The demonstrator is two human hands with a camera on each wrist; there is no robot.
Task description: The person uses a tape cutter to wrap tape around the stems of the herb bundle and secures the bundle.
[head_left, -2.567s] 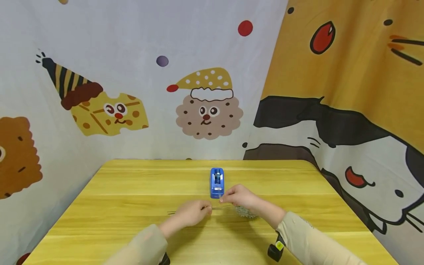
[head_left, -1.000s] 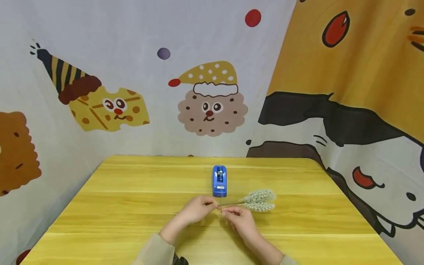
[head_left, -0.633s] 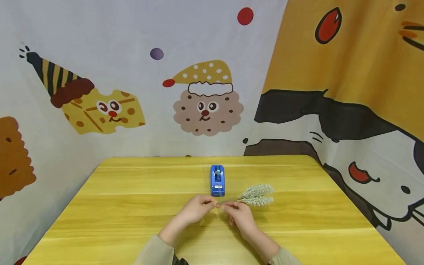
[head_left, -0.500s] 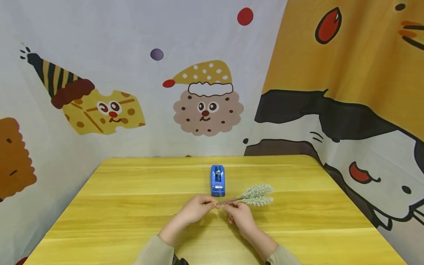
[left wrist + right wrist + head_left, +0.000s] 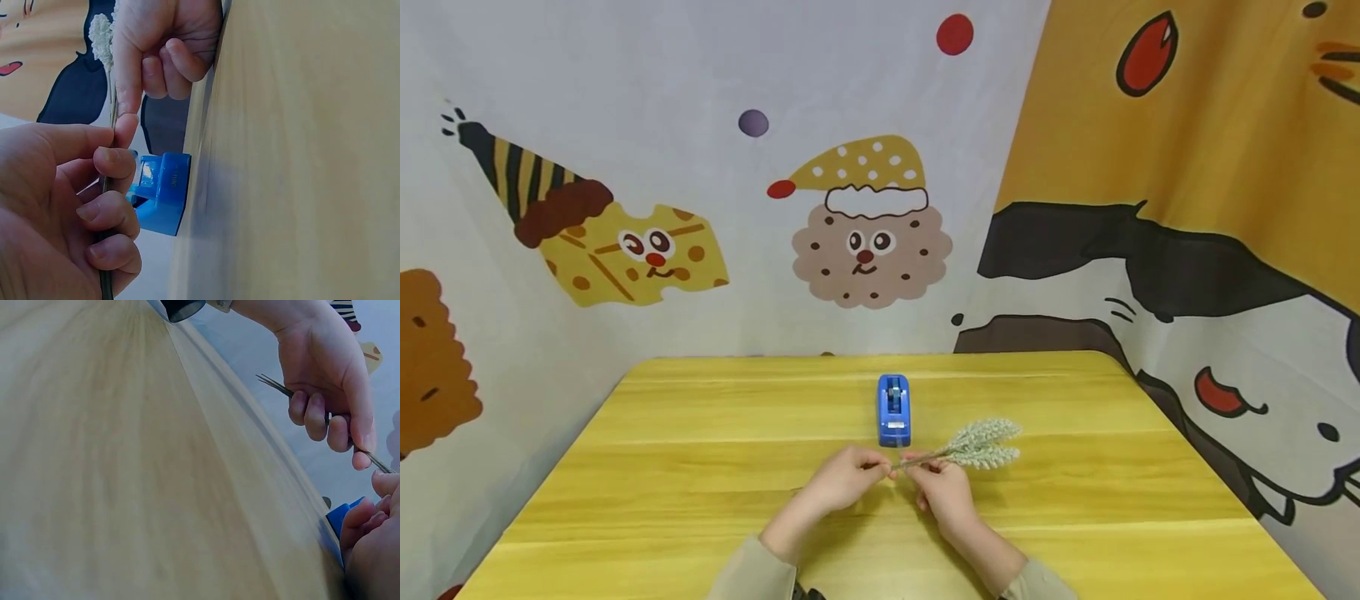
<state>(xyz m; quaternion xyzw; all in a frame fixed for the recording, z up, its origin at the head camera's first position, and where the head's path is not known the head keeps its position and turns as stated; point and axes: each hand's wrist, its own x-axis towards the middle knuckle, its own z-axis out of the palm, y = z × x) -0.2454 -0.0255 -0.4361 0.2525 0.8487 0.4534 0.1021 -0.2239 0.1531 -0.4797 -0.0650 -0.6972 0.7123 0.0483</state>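
Note:
A small bunch of pale green flower sprigs (image 5: 983,443) points to the right in the head view, its thin stems running back to both hands. My left hand (image 5: 842,479) grips the stems; in the left wrist view its fingers curl round them, with thumb and forefinger pinching near the top. Right beside those fingertips, my right hand (image 5: 946,492) pinches the same stems between thumb and forefinger, below the flower heads. Its other fingers are loosely curled. Whether any tape lies between the fingertips is too small to tell. Loose stem ends (image 5: 273,383) stick out behind the left hand.
Just beyond the hands, a blue tape dispenser (image 5: 893,410) stands on the yellow wooden table (image 5: 715,417). A curtain (image 5: 737,325) printed with cartoon figures hangs behind the table's far edge.
My right hand has come from the tape dispenser's front edge to the stems beside my left fingertips. The flower heads, earlier under the right hand, now show to its right. Lately the hands barely move.

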